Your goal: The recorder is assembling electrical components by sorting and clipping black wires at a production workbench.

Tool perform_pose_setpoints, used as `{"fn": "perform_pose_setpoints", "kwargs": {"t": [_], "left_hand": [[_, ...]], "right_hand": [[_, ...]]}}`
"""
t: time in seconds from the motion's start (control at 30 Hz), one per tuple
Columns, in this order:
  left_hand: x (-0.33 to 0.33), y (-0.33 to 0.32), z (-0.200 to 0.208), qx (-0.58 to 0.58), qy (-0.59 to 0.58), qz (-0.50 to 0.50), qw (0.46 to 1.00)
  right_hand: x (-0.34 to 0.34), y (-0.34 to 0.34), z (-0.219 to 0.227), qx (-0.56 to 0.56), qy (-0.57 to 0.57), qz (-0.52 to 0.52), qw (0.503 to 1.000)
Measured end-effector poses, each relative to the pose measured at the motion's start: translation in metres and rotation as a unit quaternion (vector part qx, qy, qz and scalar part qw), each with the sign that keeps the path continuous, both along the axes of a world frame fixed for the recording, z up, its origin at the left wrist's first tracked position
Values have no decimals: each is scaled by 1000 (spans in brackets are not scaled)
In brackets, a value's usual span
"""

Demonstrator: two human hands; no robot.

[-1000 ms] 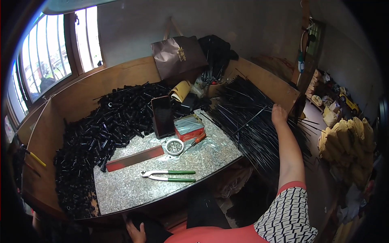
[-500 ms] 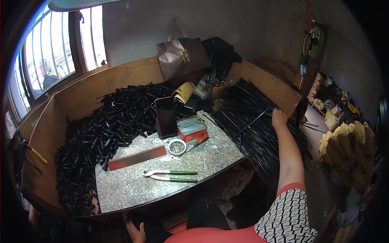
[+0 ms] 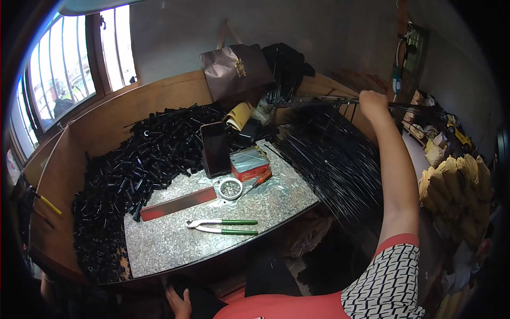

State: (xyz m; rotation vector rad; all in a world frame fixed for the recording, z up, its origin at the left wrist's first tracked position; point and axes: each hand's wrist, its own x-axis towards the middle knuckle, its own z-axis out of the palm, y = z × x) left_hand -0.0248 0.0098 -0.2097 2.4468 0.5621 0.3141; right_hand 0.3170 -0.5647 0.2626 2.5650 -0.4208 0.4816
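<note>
My right hand (image 3: pixel 374 105) is closed round a bundle of thin black rods (image 3: pixel 406 108), lifted at the far right. The rods stretch out to both sides of the fist, blurred at their ends. Under that arm spreads a big heap of similar long black rods (image 3: pixel 334 154). Low at the table's front edge, my left hand (image 3: pixel 179 304) rests by my leg, thumb and fingers apart, holding nothing. Nearest to it on the speckled tabletop (image 3: pixel 175 242) lie green-handled end-cutting pliers (image 3: pixel 223 227).
Short black tubular parts (image 3: pixel 133 175) are piled along the left, inside a wooden rim (image 3: pixel 159 90). Mid-table are a phone (image 3: pixel 215 149), a red box (image 3: pixel 249 167), a round white dish (image 3: pixel 230 189), a screwdriver (image 3: pixel 262 179) and a red-and-dark bar (image 3: pixel 178 204). Yellowish bundles (image 3: pixel 454 186) stand at right.
My right hand has risen from the rod heap, away from me, and now carries a bundle of rods lying nearly level. My left hand has stayed in place.
</note>
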Motion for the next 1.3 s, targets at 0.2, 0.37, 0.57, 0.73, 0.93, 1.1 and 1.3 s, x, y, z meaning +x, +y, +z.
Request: {"fn": "perform_pose_setpoints", "kwargs": {"t": [0.2,0.37,0.57,0.73,0.93,1.1,1.3], "left_hand": [[0,-1,3,-19,9,12,1000],[-2,5,-3,26,-15,-26,999],[22,-55,111,72,-226,-190,953],[63,-103,228,95,-269,-232,930],[135,-90,292,45,-303,-159,939],[154,-88,317,-92,-253,-143,952],[159,-98,303,-24,-347,-152,925]], "right_hand": [[2,7,0,193,-44,117,973],[-6,42,-4,577,71,185,792],[-26,118,-19,241,-116,399,877],[-44,204,-49,229,-100,458,853],[-73,278,-80,154,-130,588,783],[-96,328,-93,155,-92,633,753],[-102,370,-102,173,-47,651,737]]}}
